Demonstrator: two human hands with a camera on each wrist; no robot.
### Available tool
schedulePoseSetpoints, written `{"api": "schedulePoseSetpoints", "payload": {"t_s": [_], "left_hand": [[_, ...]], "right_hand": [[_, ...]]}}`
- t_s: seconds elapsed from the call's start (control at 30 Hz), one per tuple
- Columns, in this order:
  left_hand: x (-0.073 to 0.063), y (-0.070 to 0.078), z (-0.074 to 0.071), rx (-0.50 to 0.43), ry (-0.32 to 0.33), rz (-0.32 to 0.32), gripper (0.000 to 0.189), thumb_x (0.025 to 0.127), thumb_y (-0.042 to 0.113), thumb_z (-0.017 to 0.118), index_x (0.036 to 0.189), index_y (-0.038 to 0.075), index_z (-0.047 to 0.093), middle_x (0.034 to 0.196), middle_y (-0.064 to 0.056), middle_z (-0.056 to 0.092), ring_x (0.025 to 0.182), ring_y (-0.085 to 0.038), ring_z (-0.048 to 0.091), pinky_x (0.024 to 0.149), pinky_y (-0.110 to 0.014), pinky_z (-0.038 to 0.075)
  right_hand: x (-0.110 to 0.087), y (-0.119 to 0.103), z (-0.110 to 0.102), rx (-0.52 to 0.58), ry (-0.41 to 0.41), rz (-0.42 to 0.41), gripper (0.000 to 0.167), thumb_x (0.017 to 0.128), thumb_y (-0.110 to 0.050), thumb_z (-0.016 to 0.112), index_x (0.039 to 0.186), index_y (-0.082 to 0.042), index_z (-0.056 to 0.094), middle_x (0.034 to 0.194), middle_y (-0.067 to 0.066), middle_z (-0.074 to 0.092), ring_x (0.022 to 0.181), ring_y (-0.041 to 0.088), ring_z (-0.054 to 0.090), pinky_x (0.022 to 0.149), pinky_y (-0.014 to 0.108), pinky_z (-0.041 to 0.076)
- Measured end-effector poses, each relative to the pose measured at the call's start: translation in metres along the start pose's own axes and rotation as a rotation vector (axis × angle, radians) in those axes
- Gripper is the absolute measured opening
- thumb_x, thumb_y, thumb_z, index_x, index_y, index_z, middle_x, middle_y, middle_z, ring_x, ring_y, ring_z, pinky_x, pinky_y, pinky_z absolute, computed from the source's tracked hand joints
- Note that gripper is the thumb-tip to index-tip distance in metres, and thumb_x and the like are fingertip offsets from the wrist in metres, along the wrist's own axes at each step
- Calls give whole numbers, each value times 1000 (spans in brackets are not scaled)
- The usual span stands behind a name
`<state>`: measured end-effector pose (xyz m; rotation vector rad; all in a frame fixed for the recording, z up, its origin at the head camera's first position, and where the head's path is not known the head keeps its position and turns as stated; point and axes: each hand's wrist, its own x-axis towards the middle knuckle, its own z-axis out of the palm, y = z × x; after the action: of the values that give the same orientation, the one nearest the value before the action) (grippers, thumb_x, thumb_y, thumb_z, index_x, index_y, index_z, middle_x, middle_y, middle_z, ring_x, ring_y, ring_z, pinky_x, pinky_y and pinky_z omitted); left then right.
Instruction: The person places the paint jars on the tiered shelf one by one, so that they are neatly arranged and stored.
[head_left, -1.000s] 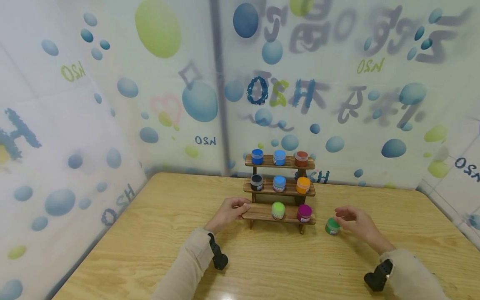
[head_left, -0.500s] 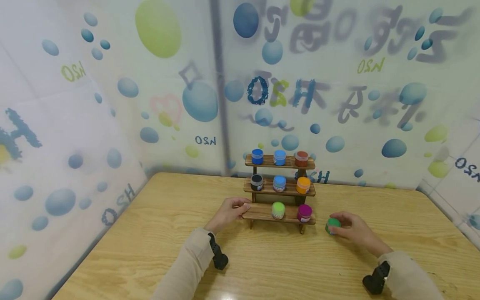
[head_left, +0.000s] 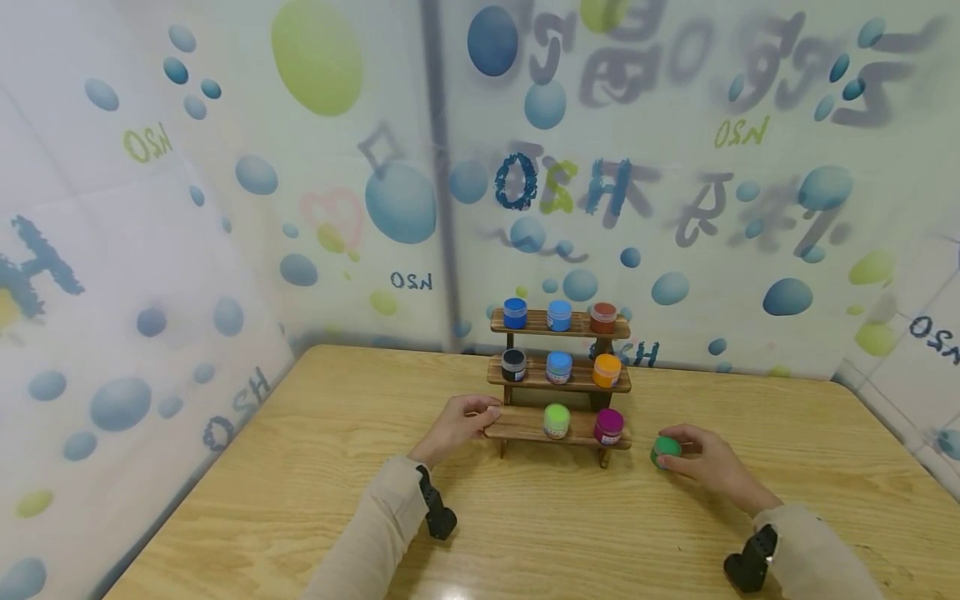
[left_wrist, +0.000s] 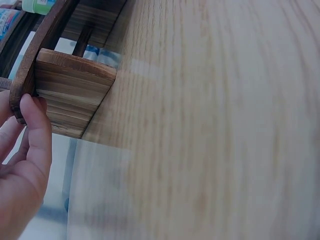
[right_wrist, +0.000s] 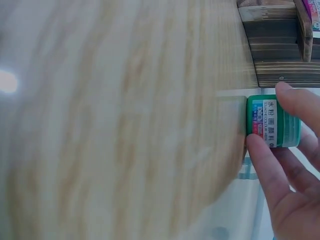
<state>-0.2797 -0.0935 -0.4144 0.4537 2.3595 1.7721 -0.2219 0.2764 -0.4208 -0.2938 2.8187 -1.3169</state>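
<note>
My left hand [head_left: 456, 427] pinches the left end of the bottom step of a three-step wooden display stand [head_left: 521, 423]. In the left wrist view, thumb and fingers close on the edge of its dark board [left_wrist: 31, 70]. To the right of the stand, my right hand [head_left: 711, 462] holds a small green paint jar [head_left: 666, 450] between thumb and fingers, low over the table. Its printed label [right_wrist: 265, 122] faces the right wrist camera. On the bottom step stand a lime green jar [head_left: 557, 422] in the middle and a purple jar [head_left: 609, 427] at the right end.
Black [head_left: 513, 365], light blue [head_left: 558, 367] and orange [head_left: 607, 370] jars line the middle step. Blue [head_left: 514, 313], light blue [head_left: 559, 315] and brown-red [head_left: 603, 317] jars stand on top. A printed curtain [head_left: 675, 208] hangs behind the wooden table [head_left: 360, 392].
My right hand has come down around the green jar, its fingers and thumb moving from beside the lid to a grip on it. The left hand and the stand have kept their place.
</note>
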Motion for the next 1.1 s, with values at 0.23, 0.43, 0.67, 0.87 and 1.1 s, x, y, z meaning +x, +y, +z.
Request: {"api": "schedulePoseSetpoints", "payload": {"t_s": [0.23, 0.43, 0.67, 0.87, 1.1], "left_hand": [[-1, 1, -1, 7, -7, 16, 26, 88, 16, 57, 107, 0, 61, 82, -4, 57, 71, -11, 51, 58, -25, 47], [0, 0, -1, 10, -12, 22, 26, 88, 15, 57, 107, -1, 61, 81, -4, 56, 70, -11, 51, 58, -26, 47], [-11, 21, 0, -11, -27, 20, 25, 89, 7, 54, 108, -8, 58, 79, -7, 56, 67, -12, 51, 65, -44, 49], [-3, 8, -1, -28, -22, 10, 25, 88, 10, 55, 107, -5, 59, 80, -6, 56, 66, -11, 51, 64, -43, 49], [1, -2, 0, -5, -3, 5, 24, 87, 15, 57, 106, 0, 62, 81, -4, 56, 69, -12, 52, 59, -29, 49]], "right_hand": [[-4, -6, -8, -68, 34, 11, 48, 80, -28, 66, 115, 2, 54, 107, 19, 56, 98, 35, 52, 77, 43, 45], [-7, -21, -21, -64, 55, -42, 49, 82, -29, 64, 118, 2, 53, 109, 19, 56, 99, 37, 51, 75, 46, 46], [-13, -47, -34, -38, 36, -148, 45, 84, -23, 62, 122, -2, 51, 113, 18, 54, 102, 37, 50, 76, 46, 45], [-16, -70, -35, -64, 32, -211, 42, 84, -22, 63, 121, -6, 53, 115, 15, 54, 99, 20, 52, 78, 46, 45], [-11, -91, -22, -101, -1, -304, 40, 82, -23, 64, 117, -6, 56, 108, 5, 58, 90, 8, 54, 78, 33, 47]]}}
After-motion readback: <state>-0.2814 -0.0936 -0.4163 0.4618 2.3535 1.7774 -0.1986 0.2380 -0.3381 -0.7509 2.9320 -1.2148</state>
